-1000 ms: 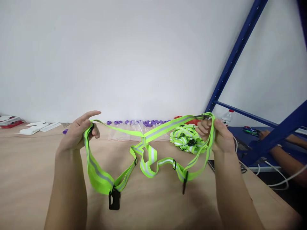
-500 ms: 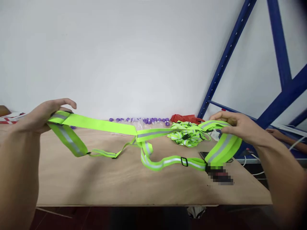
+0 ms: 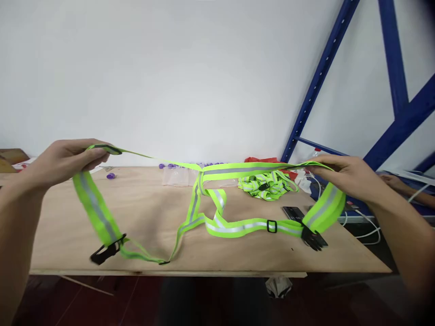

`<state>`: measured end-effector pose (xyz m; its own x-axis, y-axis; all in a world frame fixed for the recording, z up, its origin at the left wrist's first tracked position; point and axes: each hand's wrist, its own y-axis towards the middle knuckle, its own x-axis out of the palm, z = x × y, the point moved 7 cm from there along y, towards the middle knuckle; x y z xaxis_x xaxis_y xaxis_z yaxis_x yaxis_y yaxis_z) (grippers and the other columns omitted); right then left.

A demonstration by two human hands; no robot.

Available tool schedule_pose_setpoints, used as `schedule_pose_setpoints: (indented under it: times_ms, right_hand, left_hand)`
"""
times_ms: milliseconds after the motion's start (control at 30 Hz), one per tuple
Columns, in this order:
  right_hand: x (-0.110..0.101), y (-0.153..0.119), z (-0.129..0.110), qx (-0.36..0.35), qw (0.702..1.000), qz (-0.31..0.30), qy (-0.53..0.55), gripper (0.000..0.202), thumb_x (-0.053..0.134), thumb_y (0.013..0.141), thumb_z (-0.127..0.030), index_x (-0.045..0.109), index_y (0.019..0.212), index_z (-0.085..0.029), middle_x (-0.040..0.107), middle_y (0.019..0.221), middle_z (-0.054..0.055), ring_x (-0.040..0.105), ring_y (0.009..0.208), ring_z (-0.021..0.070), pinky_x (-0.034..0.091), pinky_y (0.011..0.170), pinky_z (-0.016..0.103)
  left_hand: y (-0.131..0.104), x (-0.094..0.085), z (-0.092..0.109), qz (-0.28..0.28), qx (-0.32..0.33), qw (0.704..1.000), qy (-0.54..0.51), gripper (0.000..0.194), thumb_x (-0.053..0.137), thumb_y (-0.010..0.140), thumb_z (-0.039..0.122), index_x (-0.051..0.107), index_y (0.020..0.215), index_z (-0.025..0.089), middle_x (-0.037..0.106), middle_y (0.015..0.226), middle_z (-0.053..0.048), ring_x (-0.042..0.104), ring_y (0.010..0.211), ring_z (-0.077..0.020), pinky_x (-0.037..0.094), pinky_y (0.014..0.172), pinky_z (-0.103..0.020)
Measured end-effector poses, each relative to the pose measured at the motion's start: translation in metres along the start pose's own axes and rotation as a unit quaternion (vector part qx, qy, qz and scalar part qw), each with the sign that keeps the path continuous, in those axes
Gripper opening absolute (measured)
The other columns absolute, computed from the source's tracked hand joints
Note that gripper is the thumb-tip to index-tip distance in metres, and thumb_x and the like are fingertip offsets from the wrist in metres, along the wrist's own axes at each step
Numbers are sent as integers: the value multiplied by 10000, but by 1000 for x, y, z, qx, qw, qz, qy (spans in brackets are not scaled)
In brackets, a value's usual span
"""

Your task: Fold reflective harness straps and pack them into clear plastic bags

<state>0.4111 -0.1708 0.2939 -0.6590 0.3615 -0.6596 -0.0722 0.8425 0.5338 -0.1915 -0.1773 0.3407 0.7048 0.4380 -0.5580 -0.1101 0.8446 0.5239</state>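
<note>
A neon-yellow reflective vest (image 3: 238,171) made of elastic straps with silver stripes is stretched between my hands above the table. My left hand (image 3: 73,158) pinches its left end, fingers closed on the band. My right hand (image 3: 343,174) grips the right end, with the band looping below the fingers. One black buckle half (image 3: 107,251) dangles under the left loop, another buckle half (image 3: 311,237) under the right. A black slider (image 3: 271,226) sits on the lower strap. Thinner straps sag in the middle.
Behind, on the wooden table (image 3: 142,199), lie a pile of similar vests (image 3: 267,185), a red bag (image 3: 261,160), small purple items (image 3: 110,175) and clear plastic bags (image 3: 178,176). A phone (image 3: 292,213) lies at right. Blue rack posts (image 3: 316,86) stand right, near another person's hand (image 3: 394,182).
The vest's left band has turned edge-on, and a buckle now hangs below it. My left fingers have closed further onto the band. The view has shifted slightly.
</note>
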Motion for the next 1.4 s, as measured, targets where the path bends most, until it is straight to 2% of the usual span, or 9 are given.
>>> schedule_pose_setpoints:
  times_ms: [133, 300, 500, 633, 733, 900, 1000, 1133, 1400]
  right_hand:
    - [16, 8, -9, 4, 999, -33, -17, 496, 668, 733, -669, 787, 847, -202, 728, 816, 97, 612, 743, 228, 450, 676, 337]
    - [29, 11, -10, 19, 998, -53, -17, 600, 629, 755, -717, 774, 911, -155, 712, 798, 107, 563, 681, 196, 403, 617, 322]
    - [49, 9, -12, 23, 994, -111, 10, 619, 629, 781, -710, 777, 1001, -151, 741, 843, 115, 611, 743, 221, 433, 658, 332]
    - [66, 4, -24, 6, 991, -129, 38, 489, 657, 789, -629, 769, 1000, -203, 764, 952, 98, 669, 798, 251, 494, 681, 345]
    - [81, 1, -37, -31, 989, -132, 64, 320, 660, 813, -484, 755, 982, -229, 763, 1007, 82, 691, 878, 261, 524, 747, 364]
    - [103, 3, -78, -154, 975, -94, 126, 225, 596, 771, -203, 753, 924, -252, 702, 1109, 77, 662, 1047, 262, 519, 869, 404]
    - [118, 7, -110, -227, 961, -68, 139, 298, 556, 709, -105, 742, 888, -255, 546, 1398, 78, 516, 1305, 277, 440, 1032, 441]
    - [141, 17, -135, -250, 950, -55, 181, 297, 547, 666, -78, 596, 914, -233, 549, 1370, 87, 516, 1289, 253, 410, 1056, 430]
    - [153, 26, -144, -181, 978, -13, -100, 380, 518, 700, -71, 574, 1039, -233, 701, 1007, 64, 618, 932, 253, 400, 776, 327]
  left_hand:
    - [14, 26, 3, -55, 79, 984, 148, 301, 495, 908, 355, 648, 1130, 222, 638, 703, 34, 506, 577, -112, 383, 520, -194]
    - [21, 34, 4, 11, 102, 980, 173, 299, 459, 912, 217, 568, 1189, 235, 701, 772, 35, 622, 632, -137, 484, 599, -227]
    - [19, 32, 13, 160, 175, 925, 296, 304, 549, 919, 434, 741, 1041, 233, 709, 1120, -58, 642, 936, -209, 501, 823, -336]
    - [31, 39, 8, 211, 99, 935, 268, 268, 637, 876, 390, 778, 1044, 235, 673, 691, 2, 619, 712, -196, 485, 758, -342]
    - [48, 64, 11, 150, 76, 986, 18, 213, 664, 847, 268, 753, 1000, 150, 660, 622, 27, 595, 562, -145, 491, 641, -292]
    - [65, 130, 54, 4, 112, 974, -197, 171, 660, 812, 234, 713, 946, 141, 715, 717, -28, 663, 602, -166, 530, 560, -281]
    - [49, 182, 95, -191, 172, 922, -288, 177, 699, 780, 217, 732, 943, 156, 739, 821, -57, 683, 701, -173, 547, 618, -282]
    - [14, 234, 131, -373, 197, 844, -330, 183, 683, 780, 161, 745, 952, 159, 732, 864, -57, 664, 746, -157, 529, 671, -278]
    - [0, 254, 132, -441, 192, 817, -317, 194, 673, 853, 242, 726, 1019, 158, 745, 1017, -101, 696, 907, -197, 530, 802, -312]
